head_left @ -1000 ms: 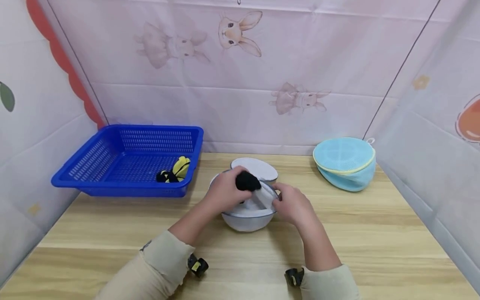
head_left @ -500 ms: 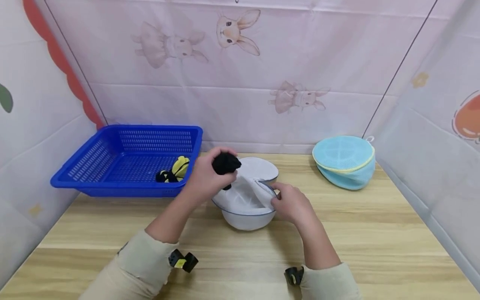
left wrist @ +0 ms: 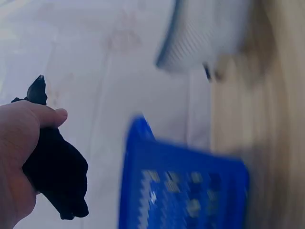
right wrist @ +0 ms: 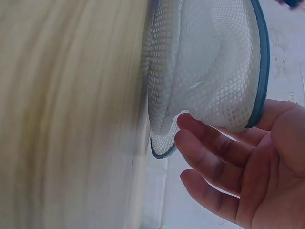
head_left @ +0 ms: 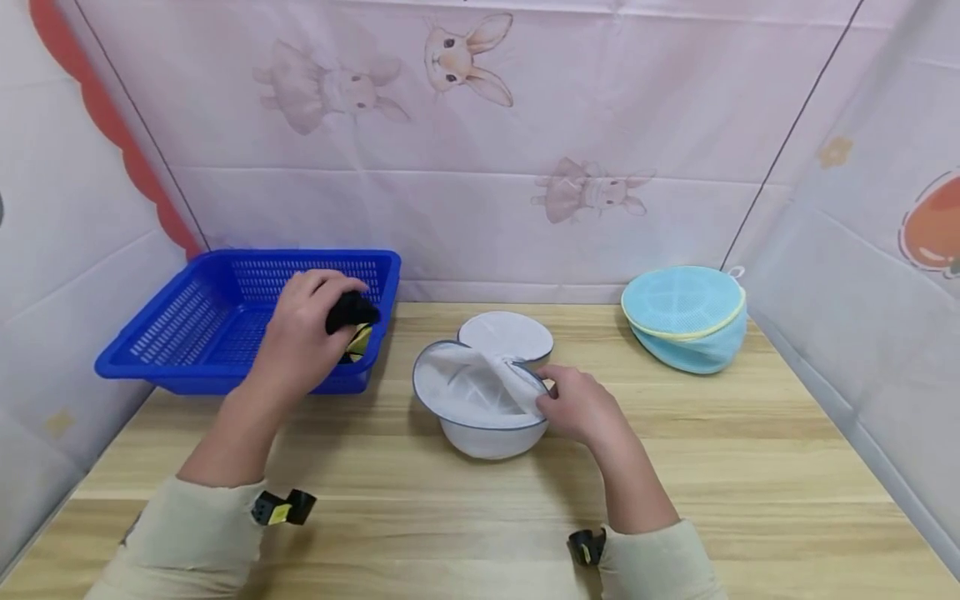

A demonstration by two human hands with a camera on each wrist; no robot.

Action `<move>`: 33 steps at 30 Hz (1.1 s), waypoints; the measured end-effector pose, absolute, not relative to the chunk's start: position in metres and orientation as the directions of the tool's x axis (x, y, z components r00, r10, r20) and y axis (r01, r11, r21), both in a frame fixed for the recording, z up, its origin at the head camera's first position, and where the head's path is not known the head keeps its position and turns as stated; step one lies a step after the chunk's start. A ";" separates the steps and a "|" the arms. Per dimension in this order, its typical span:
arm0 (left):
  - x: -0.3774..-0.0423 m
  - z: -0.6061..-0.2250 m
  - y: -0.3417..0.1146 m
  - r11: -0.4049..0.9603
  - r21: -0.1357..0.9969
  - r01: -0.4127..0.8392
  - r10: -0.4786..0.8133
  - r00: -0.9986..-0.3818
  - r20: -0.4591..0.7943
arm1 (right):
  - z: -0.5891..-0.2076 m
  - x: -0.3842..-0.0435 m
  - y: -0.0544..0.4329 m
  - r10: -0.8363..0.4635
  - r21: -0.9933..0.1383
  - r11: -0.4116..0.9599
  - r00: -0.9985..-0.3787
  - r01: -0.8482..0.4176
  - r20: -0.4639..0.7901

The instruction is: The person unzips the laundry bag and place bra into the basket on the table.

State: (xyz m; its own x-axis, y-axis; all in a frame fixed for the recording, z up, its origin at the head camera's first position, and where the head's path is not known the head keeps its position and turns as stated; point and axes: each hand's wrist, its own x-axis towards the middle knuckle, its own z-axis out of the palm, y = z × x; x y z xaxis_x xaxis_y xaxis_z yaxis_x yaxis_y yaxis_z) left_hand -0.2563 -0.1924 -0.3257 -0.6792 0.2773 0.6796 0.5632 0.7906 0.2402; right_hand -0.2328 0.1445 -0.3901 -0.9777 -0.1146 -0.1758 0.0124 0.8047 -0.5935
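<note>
My left hand (head_left: 303, 333) grips a bundled black cloth (head_left: 351, 312) above the near right part of the blue basket (head_left: 247, 379). In the left wrist view the black cloth (left wrist: 59, 167) pokes out on both sides of my thumb; its exact kind is unclear. A yellow-and-black cloth (head_left: 360, 342) lies in the basket, partly hidden by my left hand. My right hand (head_left: 581, 406) pinches the right rim of a white mesh laundry bag (head_left: 491, 437) with dark blue trim. Its round lid (head_left: 510, 333) is folded back behind the opening.
A light blue mesh laundry bag (head_left: 690, 333) with yellow trim stands at the back right of the wooden table (head_left: 480, 533). A printed pink curtain (head_left: 465, 208) closes off the back, and pale side walls flank the table.
My left hand has lifted the black cloth out of the white laundry bag and carried it left, over the blue basket. The right hand has stayed at the bag's rim.
</note>
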 end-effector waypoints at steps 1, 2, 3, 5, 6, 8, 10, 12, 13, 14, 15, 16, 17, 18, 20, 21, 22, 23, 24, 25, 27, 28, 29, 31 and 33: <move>-0.257 -0.329 -0.199 0.810 0.225 0.542 0.273 -0.687 0.673 | -0.390 -0.233 0.145 -0.116 -0.593 0.805 -0.977 0.012 -0.177; -0.258 -0.331 -0.205 0.827 0.210 0.522 0.269 -0.695 0.667 | -0.391 -0.233 0.146 -0.117 -0.593 0.805 -0.977 0.012 -0.178; -0.259 -0.334 -0.210 0.844 0.202 0.496 0.258 -0.708 0.657 | -0.391 -0.233 0.146 -0.118 -0.592 0.806 -0.977 0.009 -0.176; -0.260 -0.337 -0.221 0.877 0.192 0.441 0.233 -0.738 0.634 | -0.391 -0.233 0.147 -0.121 -0.591 0.806 -0.978 0.003 -0.170; -0.261 -0.339 -0.225 0.891 0.190 0.413 0.219 -0.757 0.616 | -0.390 -0.234 0.147 -0.121 -0.591 0.807 -0.978 0.001 -0.168; -0.261 -0.339 -0.234 0.919 0.197 0.342 0.187 -0.817 0.546 | -0.389 -0.234 0.148 -0.122 -0.590 0.807 -0.978 0.001 -0.168; -0.262 -0.340 -0.241 0.940 0.213 0.265 0.150 -0.885 0.441 | -0.388 -0.234 0.148 -0.125 -0.589 0.808 -0.978 -0.003 -0.166; -0.264 -0.342 -0.247 0.956 0.218 0.195 0.118 -0.939 0.324 | -0.387 -0.233 0.147 -0.125 -0.590 0.807 -0.977 -0.001 -0.170; -0.265 -0.343 -0.250 0.960 0.225 0.164 0.101 -0.959 0.266 | -0.386 -0.233 0.147 -0.126 -0.591 0.807 -0.977 -0.001 -0.171; -0.266 -0.345 -0.252 0.962 0.236 0.137 0.085 -0.972 0.218 | -0.386 -0.233 0.147 -0.129 -0.594 0.804 -0.976 -0.001 -0.173; -0.267 -0.346 -0.254 0.962 0.250 0.113 0.068 -0.981 0.180 | -0.386 -0.232 0.147 -0.132 -0.597 0.802 -0.976 -0.002 -0.174; -0.267 -0.348 -0.256 0.960 0.261 0.096 0.057 -0.987 0.152 | -0.386 -0.232 0.147 -0.132 -0.600 0.800 -0.975 0.000 -0.176; -0.268 -0.349 -0.257 0.959 0.273 0.080 0.046 -0.990 0.130 | -0.387 -0.232 0.147 -0.134 -0.602 0.798 -0.975 0.000 -0.178; -0.268 -0.349 -0.258 0.956 0.287 0.069 0.037 -0.993 0.115 | -0.387 -0.232 0.147 -0.137 -0.602 0.798 -0.975 -0.003 -0.177; -0.268 -0.349 -0.259 0.951 0.305 0.051 0.025 -0.996 0.087 | -0.388 -0.232 0.147 -0.135 -0.601 0.799 -0.975 -0.001 -0.179; -0.268 -0.350 -0.260 0.950 0.308 0.050 0.027 -0.996 0.079 | -0.389 -0.231 0.147 -0.132 -0.599 0.801 -0.975 0.000 -0.178; -0.268 -0.350 -0.260 0.949 0.311 0.052 0.032 -0.997 0.070 | -0.389 -0.231 0.147 -0.132 -0.597 0.802 -0.975 -0.001 -0.176; -0.268 -0.349 -0.259 0.947 0.315 0.055 0.037 -0.997 0.064 | -0.390 -0.232 0.147 -0.130 -0.596 0.803 -0.976 0.001 -0.176; -0.267 -0.349 -0.258 0.946 0.318 0.062 0.046 -0.997 0.059 | -0.390 -0.232 0.147 -0.128 -0.594 0.804 -0.976 0.001 -0.175; -0.267 -0.349 -0.257 0.946 0.318 0.068 0.054 -0.997 0.052 | -0.391 -0.232 0.147 -0.126 -0.594 0.805 -0.976 0.003 -0.176; -0.265 -0.349 -0.253 0.946 0.313 0.090 0.081 -0.996 0.041 | -0.391 -0.233 0.147 -0.126 -0.594 0.804 -0.976 0.003 -0.176; -0.265 -0.348 -0.250 0.946 0.309 0.101 0.096 -0.995 0.033 | -0.391 -0.233 0.146 -0.126 -0.594 0.804 -0.976 0.003 -0.176; -0.264 -0.348 -0.247 0.946 0.303 0.115 0.112 -0.993 0.028 | -0.391 -0.233 0.146 -0.124 -0.594 0.804 -0.976 0.006 -0.177; -0.262 -0.346 -0.240 0.948 0.286 0.137 0.135 -0.990 0.026 | -0.391 -0.234 0.146 -0.123 -0.593 0.805 -0.976 0.006 -0.178; -0.259 -0.343 -0.232 0.950 0.268 0.161 0.155 -0.987 0.044 | -0.390 -0.234 0.145 -0.124 -0.591 0.806 -0.976 0.007 -0.180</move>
State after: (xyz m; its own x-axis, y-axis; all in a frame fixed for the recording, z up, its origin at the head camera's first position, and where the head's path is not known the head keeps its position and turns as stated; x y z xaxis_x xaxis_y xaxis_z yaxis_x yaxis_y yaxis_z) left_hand -0.2594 -0.2324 -0.3432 -0.9869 0.1551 0.0440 0.1612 0.9498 0.2682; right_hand -0.2338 0.1449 -0.3903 -0.9759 -0.1236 -0.1797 0.0068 0.8063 -0.5915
